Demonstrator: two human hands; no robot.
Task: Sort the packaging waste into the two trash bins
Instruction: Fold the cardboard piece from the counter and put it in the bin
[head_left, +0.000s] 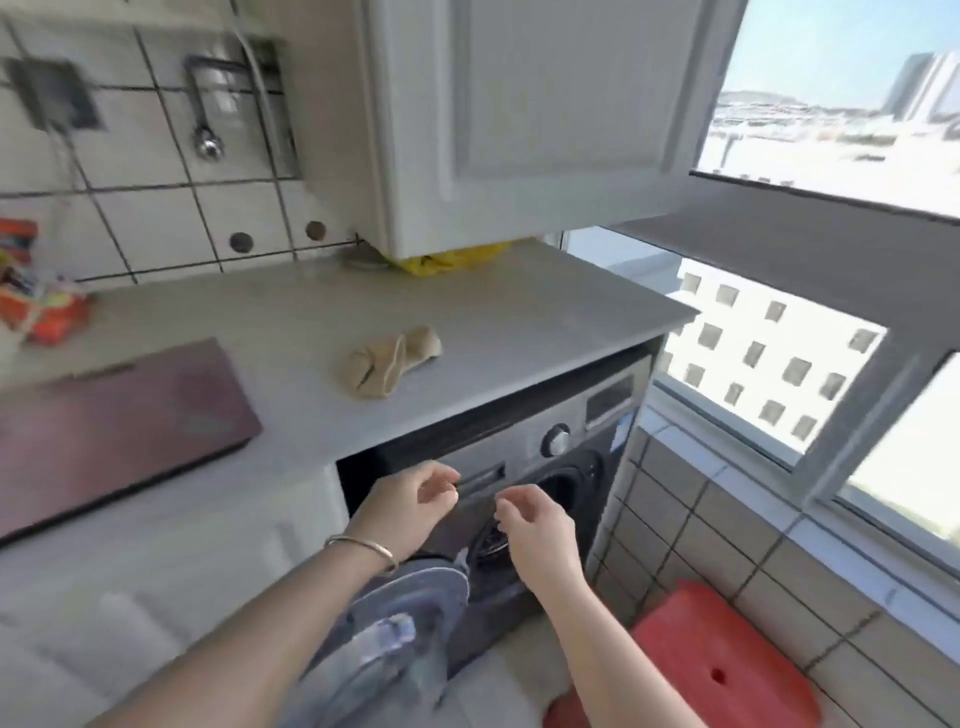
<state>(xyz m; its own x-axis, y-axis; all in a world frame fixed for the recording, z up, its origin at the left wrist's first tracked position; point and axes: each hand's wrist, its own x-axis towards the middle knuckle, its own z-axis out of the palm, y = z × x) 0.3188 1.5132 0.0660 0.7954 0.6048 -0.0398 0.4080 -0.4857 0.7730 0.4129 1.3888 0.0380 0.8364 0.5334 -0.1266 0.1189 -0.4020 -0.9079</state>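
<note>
My left hand (410, 501) and my right hand (535, 525) hover side by side in front of the washing machine (571, 441), below the counter edge. Both have loosely curled fingers and hold nothing. A bracelet circles my left wrist. Colourful orange snack packaging (36, 306) lies at the far left of the counter (467, 322). A yellow bag (452, 260) is tucked at the back of the counter under the wall cabinet. No trash bin is in view. The picture is blurred by motion.
A crumpled beige cloth (389, 361) lies mid-counter. A dark red board (114, 426) covers the counter's left part. A white wall cabinet (545, 119) hangs overhead. A red plastic stool (717, 660) stands on the floor at the right, below the window (769, 364).
</note>
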